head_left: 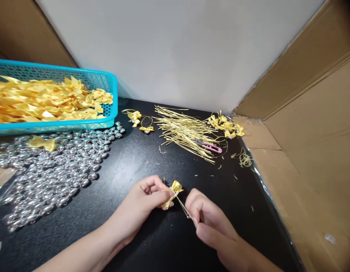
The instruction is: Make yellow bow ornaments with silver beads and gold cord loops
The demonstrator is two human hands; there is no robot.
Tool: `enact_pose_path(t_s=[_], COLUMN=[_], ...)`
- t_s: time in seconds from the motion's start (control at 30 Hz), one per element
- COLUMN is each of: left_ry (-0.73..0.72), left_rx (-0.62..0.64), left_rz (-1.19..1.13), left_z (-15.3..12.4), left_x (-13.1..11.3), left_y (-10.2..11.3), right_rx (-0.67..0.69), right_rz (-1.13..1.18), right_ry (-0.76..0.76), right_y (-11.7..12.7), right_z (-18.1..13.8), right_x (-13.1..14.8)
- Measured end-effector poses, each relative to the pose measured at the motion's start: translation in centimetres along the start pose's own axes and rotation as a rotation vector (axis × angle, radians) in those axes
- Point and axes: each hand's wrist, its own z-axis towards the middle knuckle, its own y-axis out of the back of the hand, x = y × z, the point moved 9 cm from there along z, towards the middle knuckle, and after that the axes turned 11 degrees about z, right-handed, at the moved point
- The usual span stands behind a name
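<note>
Low over the middle of the black table, my left hand [152, 196] pinches a yellow ribbon bow [176, 186] between thumb and fingers. A thin gold cord [182, 206] runs from the bow down to my right hand [210, 219]. The right thumb and fingertips are closed on the cord's end and hold it taut. Part of the bow is hidden behind my left fingers. Whether a silver bead sits on this bow I cannot tell.
A blue basket [114, 102] of yellow bows stands back left, with silver beads [58, 170] before it. Gold ties [183, 130] lie behind my hands, with pink snips [210, 146] on them. Bows with beads [227, 124] are piled back right. Cardboard [310, 113] walls the right side.
</note>
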Motion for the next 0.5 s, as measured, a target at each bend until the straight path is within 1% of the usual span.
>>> enact_pose_path(t_s=[0.17,0.33,0.43,0.5], left_ry=[0.052,0.048,0.033,0.013], left_rx=[-0.021,-0.06,-0.076,-0.08], left_rz=[-0.177,-0.252,-0.271,-0.263], left_z=[0.3,0.7,0.7,0.6], left_x=[0.6,0.4,0.3,0.0], left_y=[0.5,1.3,1.8,2.1], right_rx=[-0.017,-0.026,-0.027,-0.042], right_rz=[0.099,0.215,0.217,0.182], right_ry=[-0.015,-0.044,-0.032,-0.069], right_y=[0.7,2.0,2.9,3.4], right_z=[0.0,0.3,0.5,0.5], right_x=[0.0,-0.4,0.0,0.0])
